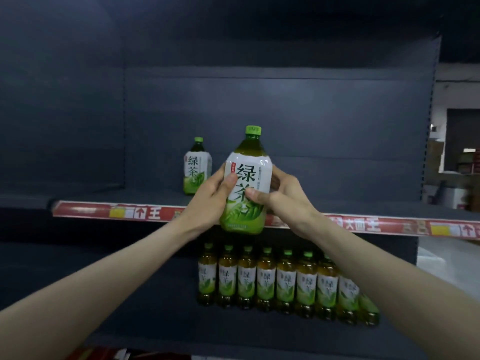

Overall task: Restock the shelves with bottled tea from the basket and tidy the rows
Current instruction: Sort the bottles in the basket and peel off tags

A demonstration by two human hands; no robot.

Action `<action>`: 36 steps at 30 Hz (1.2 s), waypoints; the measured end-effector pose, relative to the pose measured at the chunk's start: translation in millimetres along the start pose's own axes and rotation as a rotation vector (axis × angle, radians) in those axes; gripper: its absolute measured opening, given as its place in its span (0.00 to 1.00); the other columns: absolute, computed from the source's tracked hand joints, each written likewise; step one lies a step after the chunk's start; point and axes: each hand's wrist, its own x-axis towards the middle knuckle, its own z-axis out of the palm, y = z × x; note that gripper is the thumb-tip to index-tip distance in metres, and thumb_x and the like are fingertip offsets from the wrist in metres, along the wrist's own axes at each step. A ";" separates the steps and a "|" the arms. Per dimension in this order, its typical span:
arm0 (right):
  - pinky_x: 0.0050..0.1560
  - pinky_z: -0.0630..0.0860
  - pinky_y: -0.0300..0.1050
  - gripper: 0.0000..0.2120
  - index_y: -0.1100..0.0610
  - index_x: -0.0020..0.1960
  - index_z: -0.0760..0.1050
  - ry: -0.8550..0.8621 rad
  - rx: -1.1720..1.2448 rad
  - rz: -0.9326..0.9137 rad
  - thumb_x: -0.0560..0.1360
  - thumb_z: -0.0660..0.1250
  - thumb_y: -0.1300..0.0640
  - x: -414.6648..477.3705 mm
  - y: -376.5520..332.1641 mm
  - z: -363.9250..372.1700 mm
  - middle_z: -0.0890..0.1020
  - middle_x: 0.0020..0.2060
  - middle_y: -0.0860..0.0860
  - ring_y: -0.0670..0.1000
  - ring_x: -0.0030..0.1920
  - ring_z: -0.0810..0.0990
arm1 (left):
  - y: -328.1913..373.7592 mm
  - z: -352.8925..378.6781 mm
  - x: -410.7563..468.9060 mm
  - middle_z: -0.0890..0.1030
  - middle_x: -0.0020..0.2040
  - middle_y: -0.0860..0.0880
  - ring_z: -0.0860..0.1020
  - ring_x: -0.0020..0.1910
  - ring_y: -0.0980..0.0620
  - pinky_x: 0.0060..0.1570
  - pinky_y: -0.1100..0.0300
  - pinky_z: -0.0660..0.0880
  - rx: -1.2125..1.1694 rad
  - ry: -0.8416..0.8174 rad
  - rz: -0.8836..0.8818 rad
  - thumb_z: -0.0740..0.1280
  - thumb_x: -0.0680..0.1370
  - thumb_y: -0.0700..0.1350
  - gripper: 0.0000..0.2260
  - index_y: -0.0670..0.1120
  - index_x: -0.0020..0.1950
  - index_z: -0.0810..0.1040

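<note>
The stocking step is in hand: the left hand [210,196] and right hand [283,201] both grip one tea bottle [246,178], fingers and thumbs curled round its label. They hold it upright just in front of the shelf [337,203] edge, with its base lower than that edge. A second bottle [197,167] stands alone on the shelf, further back and to the left, and a full row [285,281] stands below the shelf. The next move, I judge, calls for lifting the base clear of the shelf edge and setting the tea bottle beside the second bottle, label outward.
</note>
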 end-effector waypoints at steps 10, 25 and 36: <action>0.48 0.85 0.43 0.23 0.59 0.70 0.74 0.097 -0.013 0.039 0.77 0.72 0.70 98.7 43.9 21.7 0.86 0.58 0.56 0.50 0.53 0.87 | -61.5 -32.2 83.6 0.85 0.62 0.54 0.83 0.60 0.57 0.60 0.58 0.81 0.089 0.054 -0.016 0.58 0.88 0.50 0.17 0.51 0.76 0.73; 0.63 0.81 0.54 0.24 0.53 0.73 0.72 0.200 -0.181 0.209 0.79 0.73 0.59 146.1 80.0 36.1 0.84 0.63 0.54 0.54 0.61 0.84 | -91.7 -38.2 110.2 0.85 0.59 0.47 0.83 0.60 0.45 0.63 0.44 0.80 0.181 0.202 -0.336 0.70 0.83 0.49 0.15 0.45 0.68 0.80; 0.67 0.78 0.56 0.35 0.52 0.71 0.73 0.174 -0.402 0.334 0.64 0.75 0.49 117.0 85.7 34.7 0.83 0.61 0.48 0.52 0.62 0.81 | -93.3 -58.6 89.9 0.85 0.58 0.51 0.81 0.61 0.50 0.68 0.49 0.76 0.248 -0.050 -0.440 0.74 0.72 0.44 0.19 0.52 0.63 0.83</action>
